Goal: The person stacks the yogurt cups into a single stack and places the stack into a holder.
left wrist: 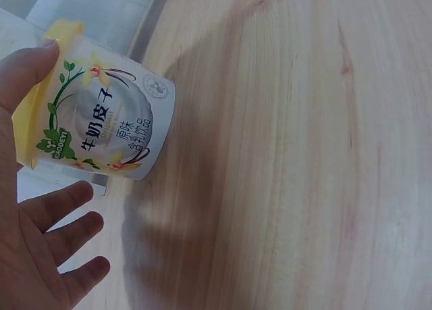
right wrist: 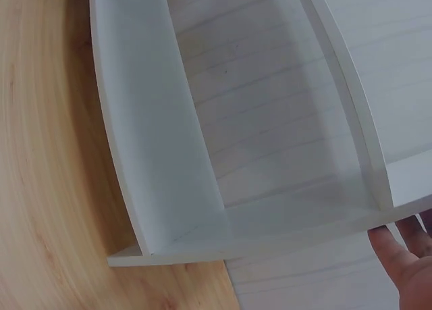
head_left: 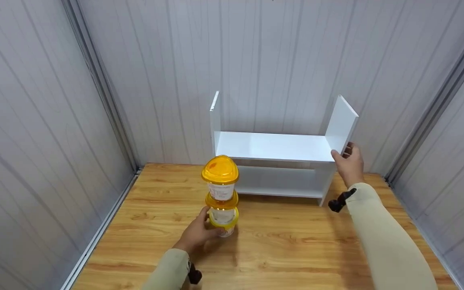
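A stack of lidded cups stands in front of the white shelf's left end in the head view. Its top cup [head_left: 220,191] has a domed orange-yellow lid [head_left: 220,169]. My left hand [head_left: 199,231] holds the bottom cup [left wrist: 111,114], a white one with printed flowers and a yellow lid. The thumb lies over that lid's rim, three fingers are spread away, and the cup hides the index finger. Whether its base touches the table cannot be told. My right hand [head_left: 349,163] grips the front edge of the shelf's right side panel [head_left: 341,121], thumb on the inner side.
The two-level white shelf [head_left: 274,147] stands on the wooden table [head_left: 167,225] against the back wall [head_left: 280,64]. Grey-white walls with metal corner posts enclose the table at left and right. Both wrists wear dark straps.
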`<action>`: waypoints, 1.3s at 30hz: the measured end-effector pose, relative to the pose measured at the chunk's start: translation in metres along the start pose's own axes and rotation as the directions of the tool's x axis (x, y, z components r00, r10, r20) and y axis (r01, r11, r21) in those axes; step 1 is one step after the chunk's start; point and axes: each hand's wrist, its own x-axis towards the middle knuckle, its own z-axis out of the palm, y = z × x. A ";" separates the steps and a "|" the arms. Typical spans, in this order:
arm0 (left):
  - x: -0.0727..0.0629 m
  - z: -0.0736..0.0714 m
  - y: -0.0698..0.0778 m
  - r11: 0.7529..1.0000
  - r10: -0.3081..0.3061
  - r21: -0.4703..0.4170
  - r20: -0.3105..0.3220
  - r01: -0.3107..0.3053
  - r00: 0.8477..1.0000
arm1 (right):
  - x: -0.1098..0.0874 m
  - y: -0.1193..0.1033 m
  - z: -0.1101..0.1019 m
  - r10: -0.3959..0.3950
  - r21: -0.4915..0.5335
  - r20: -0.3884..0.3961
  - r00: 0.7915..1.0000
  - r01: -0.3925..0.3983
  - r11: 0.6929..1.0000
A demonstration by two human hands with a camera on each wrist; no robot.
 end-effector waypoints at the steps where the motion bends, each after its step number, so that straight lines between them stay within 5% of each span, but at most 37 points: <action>1: 0.000 0.000 0.001 1.000 -0.006 -0.009 -0.001 0.006 1.000 | 0.000 0.000 0.001 -0.005 -0.003 0.002 1.000 0.005 1.000; 10: 0.001 0.005 0.004 0.983 0.020 -0.184 -0.003 -0.020 1.000 | 0.002 0.005 0.002 -0.004 -0.047 0.011 1.000 0.005 0.999; 23: 0.002 0.014 0.011 0.976 0.115 -0.179 -0.054 -0.123 0.992 | 0.002 0.006 0.009 -0.022 -0.064 0.047 0.999 0.025 0.998; 39: 0.009 0.018 0.023 0.980 0.037 -0.192 -0.101 -0.055 0.994 | -0.002 0.006 0.012 0.002 -0.062 0.034 0.999 0.000 0.998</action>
